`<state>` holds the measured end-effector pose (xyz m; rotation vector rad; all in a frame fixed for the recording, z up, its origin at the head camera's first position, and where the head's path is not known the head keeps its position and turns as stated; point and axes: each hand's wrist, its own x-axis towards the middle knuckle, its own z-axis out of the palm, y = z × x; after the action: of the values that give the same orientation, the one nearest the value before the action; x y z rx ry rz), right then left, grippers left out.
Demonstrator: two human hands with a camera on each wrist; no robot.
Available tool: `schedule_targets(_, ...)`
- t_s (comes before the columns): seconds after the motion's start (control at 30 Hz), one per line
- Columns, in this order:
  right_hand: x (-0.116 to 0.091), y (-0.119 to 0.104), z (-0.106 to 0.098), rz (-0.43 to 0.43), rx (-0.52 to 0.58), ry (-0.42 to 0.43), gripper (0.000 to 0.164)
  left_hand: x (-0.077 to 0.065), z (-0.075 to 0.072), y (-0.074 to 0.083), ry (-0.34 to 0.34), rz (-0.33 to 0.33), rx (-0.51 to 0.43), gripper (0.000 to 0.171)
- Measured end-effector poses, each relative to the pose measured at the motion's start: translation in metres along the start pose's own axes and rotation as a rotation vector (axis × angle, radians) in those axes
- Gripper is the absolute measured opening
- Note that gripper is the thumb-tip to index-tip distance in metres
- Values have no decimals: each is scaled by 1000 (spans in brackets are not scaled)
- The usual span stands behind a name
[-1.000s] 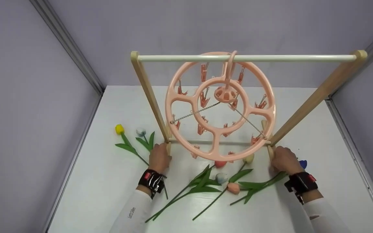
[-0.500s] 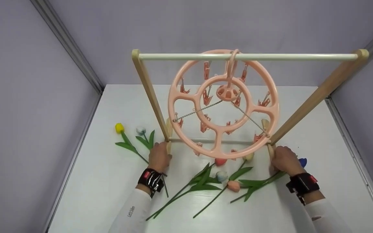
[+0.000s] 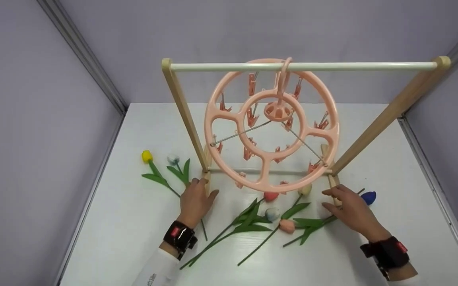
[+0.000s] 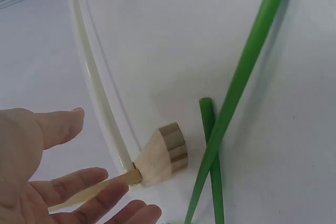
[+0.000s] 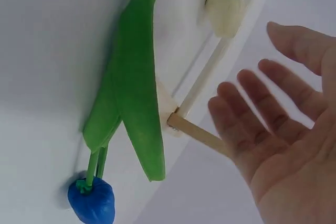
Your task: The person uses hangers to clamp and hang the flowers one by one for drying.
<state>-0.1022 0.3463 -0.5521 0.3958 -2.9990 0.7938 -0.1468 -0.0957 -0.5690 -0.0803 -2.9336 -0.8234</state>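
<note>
Two rack feet point(image 4: 163, 155) stand just beside left grip point(image 3: 195, 203) and right grip point(image 3: 354, 210), both spread and empty.

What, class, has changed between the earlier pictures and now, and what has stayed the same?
The left hand and the right hand have let go of the feet of the wooden stand; their fingers have opened, and both drew back slightly toward the person. The stand and the flowers look unmoved, and the pink hanger still hangs from the top bar.
</note>
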Motion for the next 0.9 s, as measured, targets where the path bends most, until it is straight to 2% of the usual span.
schedule_targets(0.23, -31, -12, 10, -54, -83, 71, 23, -29, -9, 11, -31, 70, -69, 37)
schedule_targets(0.37, -43, -11, 21, -69, -97, 112, 25, -44, -7, 16, -35, 117, -102, 35)
schedule_targets(0.5, -54, -12, 32, -100, -159, 130, 30, -57, -2, 19, -44, 150, -124, 33)
schedule_targets(0.7, -62, -12, 45, -130, -270, 124, 31, -65, 5, 21, -61, 143, -122, 30)
schedule_targets(0.9, -64, -6, 51, -129, -320, 95, 27, -67, 10, 24, -107, 117, -149, 31)
